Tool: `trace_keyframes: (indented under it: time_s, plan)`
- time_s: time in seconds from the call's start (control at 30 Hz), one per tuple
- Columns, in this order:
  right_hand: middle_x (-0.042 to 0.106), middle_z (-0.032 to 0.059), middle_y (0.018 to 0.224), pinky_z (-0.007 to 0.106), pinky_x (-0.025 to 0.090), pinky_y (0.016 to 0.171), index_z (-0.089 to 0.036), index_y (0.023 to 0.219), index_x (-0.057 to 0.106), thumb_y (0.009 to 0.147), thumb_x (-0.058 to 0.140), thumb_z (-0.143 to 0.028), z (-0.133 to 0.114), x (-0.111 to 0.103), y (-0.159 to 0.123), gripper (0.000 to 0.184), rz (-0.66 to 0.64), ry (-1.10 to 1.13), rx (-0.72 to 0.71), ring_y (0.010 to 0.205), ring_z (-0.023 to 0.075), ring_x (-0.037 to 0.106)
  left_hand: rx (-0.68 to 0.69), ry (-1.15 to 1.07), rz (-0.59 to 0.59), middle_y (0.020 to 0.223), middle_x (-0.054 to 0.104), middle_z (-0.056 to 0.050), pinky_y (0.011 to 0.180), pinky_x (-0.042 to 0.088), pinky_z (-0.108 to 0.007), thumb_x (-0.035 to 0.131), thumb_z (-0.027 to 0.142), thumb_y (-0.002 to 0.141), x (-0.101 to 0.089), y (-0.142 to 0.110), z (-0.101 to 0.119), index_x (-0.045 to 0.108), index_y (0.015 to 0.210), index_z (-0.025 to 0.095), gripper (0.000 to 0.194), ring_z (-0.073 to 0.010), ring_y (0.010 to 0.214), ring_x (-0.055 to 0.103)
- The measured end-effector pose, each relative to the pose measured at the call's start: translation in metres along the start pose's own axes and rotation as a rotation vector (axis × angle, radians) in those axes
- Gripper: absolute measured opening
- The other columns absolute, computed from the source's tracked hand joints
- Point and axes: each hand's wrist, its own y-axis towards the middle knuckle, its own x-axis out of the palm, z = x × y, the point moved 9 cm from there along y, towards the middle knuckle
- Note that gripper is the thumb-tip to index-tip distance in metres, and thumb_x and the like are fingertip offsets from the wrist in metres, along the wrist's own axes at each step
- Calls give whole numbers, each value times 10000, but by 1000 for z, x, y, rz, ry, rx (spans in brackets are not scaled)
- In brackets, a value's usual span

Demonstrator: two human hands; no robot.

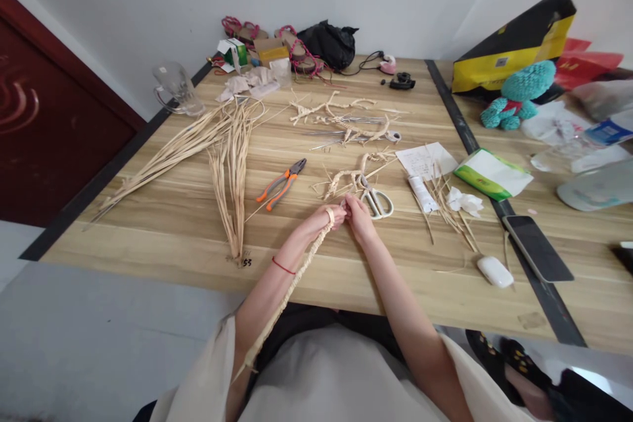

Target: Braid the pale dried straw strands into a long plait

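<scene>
My left hand (324, 219) and my right hand (357, 214) meet near the table's front edge, both pinched on the end of a pale twisted straw cord (291, 287). The cord runs back along my left forearm toward my lap. A loop of straw wraps my left fingers. A red string circles my left wrist. White-handled scissors (376, 202) lie just right of my hands, and orange-handled pliers (281, 184) lie to the left. A small braided straw piece (346, 178) rests just beyond my fingers.
Long bundles of straw (230, 165) spread over the wooden table (163, 224) at left. Further back are straw figures (341, 120), a glass jug (175, 87), sandals and a black bag (330, 44). At right lie a phone (537, 247), white earbud case (495, 271), teal plush toy (519, 93) and paper (426, 159).
</scene>
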Motion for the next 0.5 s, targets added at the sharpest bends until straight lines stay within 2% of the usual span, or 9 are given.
trace_keyframes:
  time_s: [0.23,0.37,0.5]
  plan:
    - [459,-45,521,231,323,467,-196,599,513,668,637,-504,-4,-7,2,339,79,-27,-22,487,94,383,110,250,-119,514,371,32,492,225,-242,517,256,676,16,-9,12,366,527,160,232,-67,500,310]
    - [485,-34,556,227,366,507,-193,576,518,694,620,-469,-8,-9,3,318,108,-12,-54,527,97,429,139,228,-206,502,353,25,503,255,-254,430,304,703,26,-1,5,326,512,176,252,-80,484,312]
    - [506,-25,575,234,382,516,-195,573,517,703,606,-459,-7,-10,7,308,106,-2,-41,535,103,449,123,202,-265,524,384,15,497,264,-251,389,333,727,30,5,-4,402,568,166,231,-87,482,322]
